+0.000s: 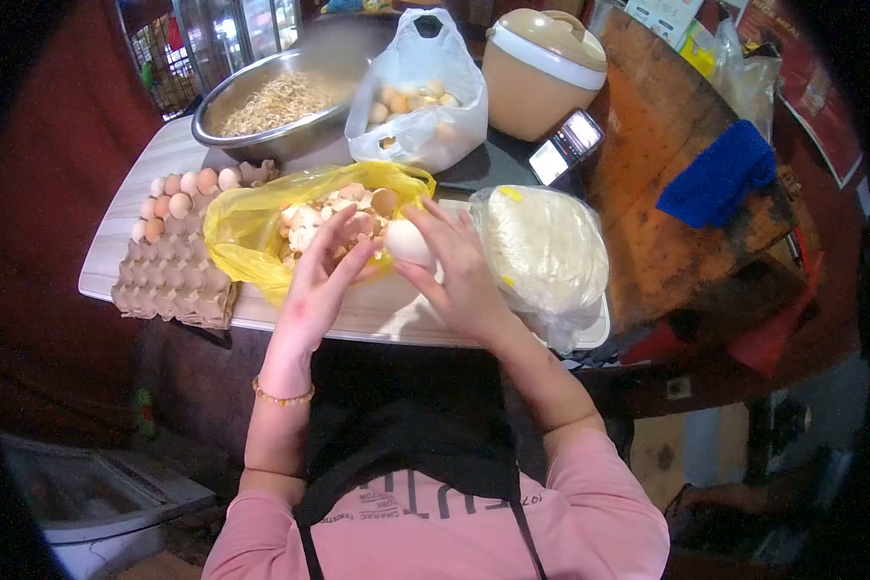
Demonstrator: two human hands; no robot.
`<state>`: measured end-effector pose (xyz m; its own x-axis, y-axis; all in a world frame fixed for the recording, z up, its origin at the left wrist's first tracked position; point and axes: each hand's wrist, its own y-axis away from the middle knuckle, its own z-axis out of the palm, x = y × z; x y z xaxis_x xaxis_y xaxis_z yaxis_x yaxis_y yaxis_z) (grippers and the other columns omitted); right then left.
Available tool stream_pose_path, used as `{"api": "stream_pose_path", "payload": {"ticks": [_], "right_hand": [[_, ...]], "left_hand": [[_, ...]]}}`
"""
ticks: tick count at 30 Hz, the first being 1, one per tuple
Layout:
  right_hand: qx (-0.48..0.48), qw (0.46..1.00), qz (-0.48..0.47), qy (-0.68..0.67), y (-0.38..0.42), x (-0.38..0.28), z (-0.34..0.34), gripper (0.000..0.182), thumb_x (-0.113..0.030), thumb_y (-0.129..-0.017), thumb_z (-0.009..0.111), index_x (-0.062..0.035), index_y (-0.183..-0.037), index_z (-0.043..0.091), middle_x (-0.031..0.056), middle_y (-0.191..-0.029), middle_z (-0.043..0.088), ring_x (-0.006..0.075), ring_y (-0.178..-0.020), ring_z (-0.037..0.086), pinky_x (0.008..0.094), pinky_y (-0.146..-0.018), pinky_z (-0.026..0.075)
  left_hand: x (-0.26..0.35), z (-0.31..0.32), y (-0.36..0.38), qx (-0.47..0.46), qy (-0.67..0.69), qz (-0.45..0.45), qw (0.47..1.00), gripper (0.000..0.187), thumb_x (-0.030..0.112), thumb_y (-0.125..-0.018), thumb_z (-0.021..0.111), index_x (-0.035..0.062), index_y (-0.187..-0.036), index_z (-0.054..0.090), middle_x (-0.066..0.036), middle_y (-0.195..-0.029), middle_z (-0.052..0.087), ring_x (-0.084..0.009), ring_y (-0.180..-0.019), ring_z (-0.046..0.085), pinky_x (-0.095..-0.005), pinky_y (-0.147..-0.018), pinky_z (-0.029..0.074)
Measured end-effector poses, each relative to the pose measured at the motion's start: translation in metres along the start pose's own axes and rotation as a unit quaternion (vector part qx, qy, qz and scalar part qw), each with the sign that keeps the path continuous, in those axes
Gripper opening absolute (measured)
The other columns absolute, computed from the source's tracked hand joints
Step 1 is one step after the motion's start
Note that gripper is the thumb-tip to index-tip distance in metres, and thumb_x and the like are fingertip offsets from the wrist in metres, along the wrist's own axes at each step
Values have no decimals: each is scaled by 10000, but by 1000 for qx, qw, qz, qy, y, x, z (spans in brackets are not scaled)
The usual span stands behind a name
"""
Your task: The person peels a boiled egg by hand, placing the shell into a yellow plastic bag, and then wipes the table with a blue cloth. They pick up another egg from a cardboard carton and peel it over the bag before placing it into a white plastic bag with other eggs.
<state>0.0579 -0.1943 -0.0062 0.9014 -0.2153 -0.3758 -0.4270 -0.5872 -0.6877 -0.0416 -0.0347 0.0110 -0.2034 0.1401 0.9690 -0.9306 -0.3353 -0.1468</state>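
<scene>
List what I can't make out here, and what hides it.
All in the head view:
Phone: screen text, too small.
Tub: contents, hidden by its walls and lid.
White bag: full egg count; plastic and overlap hide some.
Yellow bag: bottom, covered by shells.
Held egg: right edge, covered by the right hand.

Dark red drapery point(39, 222) covers the left side, beside wire mesh point(169, 72) at the back. The pale desk point(114, 227) (softly rounded at its corners) stands near a stained wooden surface point(643, 145). A whitish appliance point(116, 503) sits low at left; the room's edges are dim.
</scene>
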Motion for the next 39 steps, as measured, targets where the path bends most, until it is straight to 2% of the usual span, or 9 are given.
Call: {"api": "stream_pose_path", "payload": {"ticks": [3, 6, 11, 13, 16, 19, 25, 36, 39], "right_hand": [[-16, 994, -80, -69, -43, -6, 11, 622, -272, -811, 689, -28, -1331, 453, 208, -1282, 519, 344, -1282, 425, 495, -1082, 255], [-51, 974, -143, -169, -77, -4, 26, 662, -282, -786, 724, -23, -1332, 453, 210, -1274, 524, 330, -1250, 463, 444, -1050, 328], [-140, 931, -111, -319, -88, -7, 58, 649, -248, -819, 709, -17, -1353, 423, 174, -1251, 549, 248, -1115, 567, 351, -924, 458], [-189, 872, -1, -452, -80, -8, 67, 625, -199, -857, 671, -25, -1383, 381, 148, -1224, 566, 206, -1074, 585, 316, -878, 479], [-122, 913, -37, -388, -73, -3, 76, 612, -167, -881, 643, -32, -1401, 350, 129, -1191, 582, 182, -1028, 599, 295, -844, 488], [-140, 887, 32, -440, -69, 1, 74, 587, -171, -880, 643, -34, -1386, 380, 130, -1173, 590, 181, -1011, 599, 290, -838, 482], [-100, 915, -17, -389, -72, 1, 74, 511, -196, -907, 603, -34, -1358, 427, 149, -1172, 591, 188, -1042, 578, 306, -892, 456], [-112, 900, -11, -421, -71, -4, 79, 548, -199, -925, 576, -23, -1402, 373, 139, -1324, 519, 202, -1179, 516, 321, -987, 397], [-100, 938, -40, -331, -72, -5, 75, 588, -187, -897, 603, -26, -1409, 362, 148, -1344, 502, 239, -1176, 525, 342, -1002, 390]], "left_hand": [[-10, -20, -14, -66, 117, -53, 990, 427, 175, -960, 530, 6, -1330, 400, -158, -1205, 570, -212, -1015, 625, -350, -865, 531], [5, -27, -13, -15, 123, 14, 992, 388, 246, -975, 501, -27, -1248, 463, -154, -1122, 616, -205, -947, 653, -326, -811, 555], [10, -37, -5, 41, 148, 33, 988, 396, 284, -983, 483, -48, -1197, 514, -154, -1070, 641, -184, -910, 666, -269, -770, 561], [3, -40, -8, 55, 151, 29, 987, 399, 283, -983, 483, -49, -1202, 510, -159, -1061, 646, -179, -900, 669, -251, -756, 562], [-3, -36, -12, 70, 139, 9, 988, 388, 277, -981, 490, -48, -1189, 520, -145, -1041, 651, -166, -893, 666, -260, -769, 561], [-6, -33, -19, 84, 140, 12, 987, 376, 279, -974, 505, -41, -1168, 538, -130, -1020, 656, -148, -884, 662, -255, -770, 554], [-7, -37, -21, 67, 136, 17, 988, 332, 265, -958, 544, -21, -1126, 563, -96, -992, 660, -116, -842, 653, -238, -755, 536], [-9, -44, -16, 68, 115, 19, 991, 342, 277, -965, 530, -17, -1137, 569, -100, -1029, 656, -132, -901, 646, -257, -823, 524], [-7, -43, -14, 98, 105, 23, 989, 337, 269, -964, 533, -17, -1139, 570, -99, -1019, 660, -125, -882, 649, -253, -810, 531]]}}
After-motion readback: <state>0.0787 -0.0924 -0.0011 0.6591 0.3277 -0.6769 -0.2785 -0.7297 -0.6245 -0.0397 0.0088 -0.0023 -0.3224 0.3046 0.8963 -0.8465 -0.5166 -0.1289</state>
